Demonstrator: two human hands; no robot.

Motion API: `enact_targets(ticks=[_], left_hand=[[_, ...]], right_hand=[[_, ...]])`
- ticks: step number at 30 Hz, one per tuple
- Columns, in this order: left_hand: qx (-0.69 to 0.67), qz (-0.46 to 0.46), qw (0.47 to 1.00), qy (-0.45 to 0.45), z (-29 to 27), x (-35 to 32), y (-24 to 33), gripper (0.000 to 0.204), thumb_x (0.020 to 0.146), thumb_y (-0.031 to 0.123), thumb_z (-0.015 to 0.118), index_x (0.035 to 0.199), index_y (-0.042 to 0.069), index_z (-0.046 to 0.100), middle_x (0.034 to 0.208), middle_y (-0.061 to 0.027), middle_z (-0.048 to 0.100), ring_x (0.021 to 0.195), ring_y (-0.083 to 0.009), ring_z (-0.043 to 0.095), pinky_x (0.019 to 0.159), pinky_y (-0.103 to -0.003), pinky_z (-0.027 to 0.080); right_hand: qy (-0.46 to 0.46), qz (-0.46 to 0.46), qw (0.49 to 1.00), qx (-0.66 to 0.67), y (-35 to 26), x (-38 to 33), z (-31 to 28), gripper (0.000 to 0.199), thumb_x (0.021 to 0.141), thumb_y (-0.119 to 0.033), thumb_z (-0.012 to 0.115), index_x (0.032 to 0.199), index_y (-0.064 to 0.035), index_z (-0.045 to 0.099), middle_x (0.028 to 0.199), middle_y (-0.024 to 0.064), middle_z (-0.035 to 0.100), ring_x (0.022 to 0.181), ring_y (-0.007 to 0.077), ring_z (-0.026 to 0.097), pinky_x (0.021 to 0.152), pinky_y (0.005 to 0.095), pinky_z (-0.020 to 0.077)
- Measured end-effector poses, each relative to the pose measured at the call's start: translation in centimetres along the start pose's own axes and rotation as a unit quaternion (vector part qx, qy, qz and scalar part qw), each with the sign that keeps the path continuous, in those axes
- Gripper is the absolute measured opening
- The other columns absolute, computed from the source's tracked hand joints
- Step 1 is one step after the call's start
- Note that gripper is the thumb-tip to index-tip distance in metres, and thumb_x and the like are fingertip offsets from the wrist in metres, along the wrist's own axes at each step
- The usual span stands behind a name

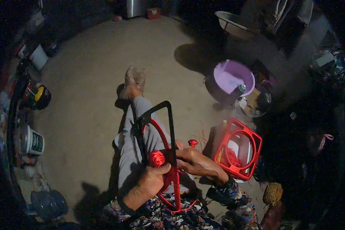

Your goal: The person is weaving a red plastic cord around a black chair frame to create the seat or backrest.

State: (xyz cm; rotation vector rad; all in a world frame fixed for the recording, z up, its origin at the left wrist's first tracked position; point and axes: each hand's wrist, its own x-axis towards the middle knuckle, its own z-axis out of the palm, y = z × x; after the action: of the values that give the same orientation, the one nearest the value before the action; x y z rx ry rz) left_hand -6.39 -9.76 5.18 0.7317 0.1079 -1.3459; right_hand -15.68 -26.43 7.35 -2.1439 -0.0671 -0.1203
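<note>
The left hand (154, 177) is clenched around the black frame (168, 126) where red cord (174, 180) wraps it, a ball of red cord (156, 158) just at its 12 o'clock. The right hand (193, 161) grips the same frame from 3 o'clock, fingers closed. A finished red frame (239, 149) lies on the floor at 3 o'clock, a purple basin (234, 76) beyond it at 1 o'clock.

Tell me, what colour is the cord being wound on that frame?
Red cord on a black frame, seen in the head view.
</note>
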Motion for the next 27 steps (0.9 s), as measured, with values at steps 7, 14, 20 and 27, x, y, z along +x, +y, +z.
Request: enact_targets(ticks=[7,14,20,27], left_hand=[[-0.008,-0.034,0.999,-0.037,0.1,-0.5,0.6,0.032,0.082,0.012,0.063,0.112,0.006,0.054,0.100,-0.0044,0.061,0.090,-0.0167,0.059,0.080,-0.033,0.047],[-0.002,-0.019,0.999,-0.035,-0.3,-0.9,0.5,0.021,0.084,0.016,0.061,0.101,0.004,0.059,0.093,-0.0050,0.064,0.085,-0.0172,0.061,0.074,-0.033,0.047],[0.000,-0.014,1.000,-0.021,0.0,-1.1,0.6,0.019,0.084,0.016,0.061,0.100,0.005,0.061,0.092,-0.0036,0.065,0.086,-0.0151,0.060,0.074,-0.030,0.045],[0.035,0.122,0.991,-0.034,-1.9,-0.2,-2.2,0.022,0.081,0.022,0.065,0.099,0.011,0.061,0.091,-0.0025,0.065,0.078,-0.0160,0.062,0.068,-0.033,0.049]], right_hand=[[0.175,0.098,0.968,0.153,-3.7,-0.9,0.2,0.033,0.081,-0.014,0.065,0.110,-0.0022,0.057,0.098,0.0088,0.054,0.083,0.0206,0.050,0.076,0.0319,0.0415],[0.071,0.270,0.914,0.295,-5.5,-4.8,1.6,0.025,0.078,-0.018,0.072,0.097,-0.0081,0.061,0.076,-0.0050,0.051,0.071,0.0046,0.045,0.064,0.0205,0.0389],[0.261,0.353,0.885,0.155,-5.2,-5.9,-1.5,0.021,0.094,-0.019,0.050,0.096,-0.0013,0.060,0.083,0.0028,0.061,0.078,0.0104,0.058,0.065,0.0271,0.0469],[0.125,-0.081,0.965,-0.214,-7.7,3.3,-1.8,0.031,0.077,-0.017,0.063,0.102,-0.0001,0.056,0.090,0.0117,0.060,0.084,0.0251,0.058,0.078,0.0345,0.0451]])
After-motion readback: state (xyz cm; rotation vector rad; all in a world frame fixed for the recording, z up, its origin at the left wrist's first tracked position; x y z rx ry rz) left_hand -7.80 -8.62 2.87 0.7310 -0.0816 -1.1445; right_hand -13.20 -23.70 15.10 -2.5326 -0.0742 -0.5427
